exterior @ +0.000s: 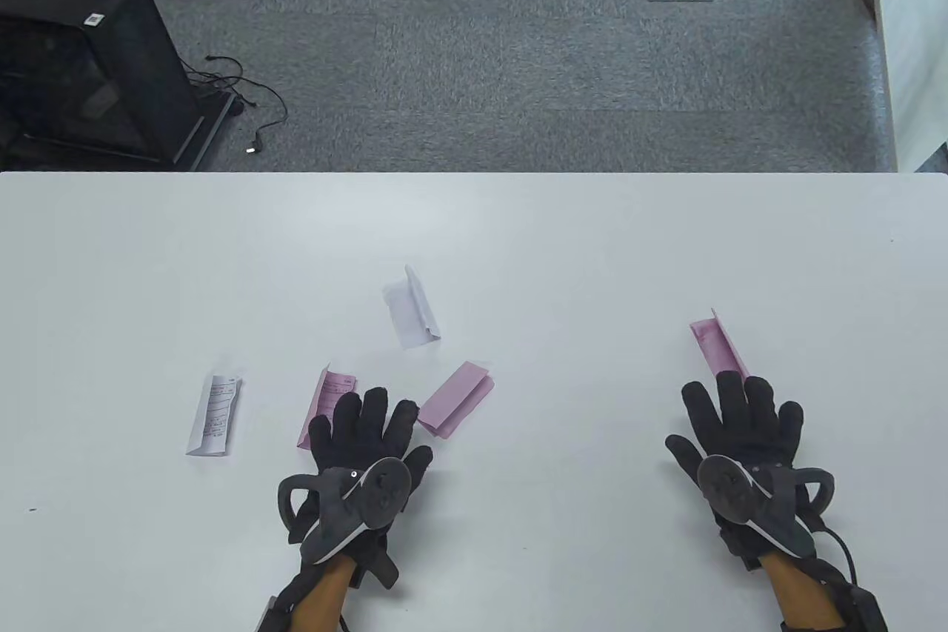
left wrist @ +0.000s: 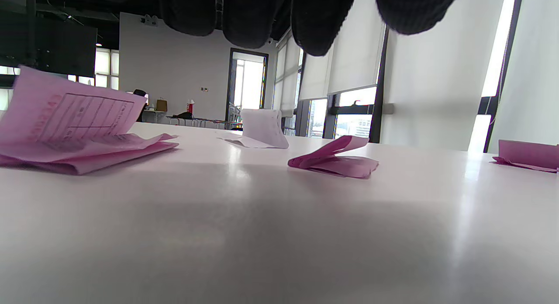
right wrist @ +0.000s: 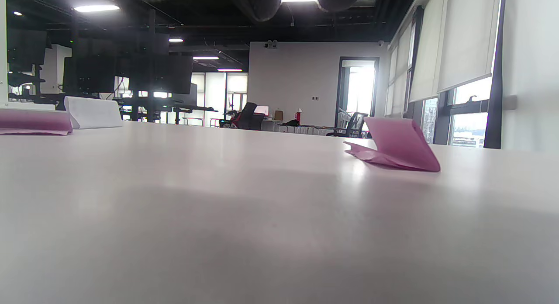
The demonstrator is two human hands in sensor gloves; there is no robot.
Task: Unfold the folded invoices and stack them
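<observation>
While both hands lie spread with the fingers loose and extended, neither grasps any paper. The left hand (exterior: 363, 432) hovers flat at the near centre-left of the white table (exterior: 592, 254), its fingertips (left wrist: 316, 29) hanging over the tabletop in the left wrist view with a gap beneath them. Its fingers overlap the near right part of a pink printed invoice (exterior: 324, 402), whose upper flap lifts off the surface. Whether they touch it I cannot tell. Just right of the same hand lies a pink folded invoice (exterior: 457, 398), creased double and gaping slightly along one edge, apart from the fingers.

The right hand (exterior: 740, 424) sits at the near right, fingers likewise released and spread, their tips overlapping the near end of another pink invoice (exterior: 717, 341) that stands tented, one long flap tilted upward.

Farther out, a white invoice (exterior: 412, 307) stands half-open past the left hand, toward the table's middle, well apart from everything else. To the far left, a white printed invoice (exterior: 214, 416) lies nearly flat, separate from the pink one beside it.

Bare tabletop runs between the two hands and across the whole far half up to the far edge. Beyond that edge grey carpet (exterior: 481, 54) shows, with a dark cabinet (exterior: 81, 61) at far left.
</observation>
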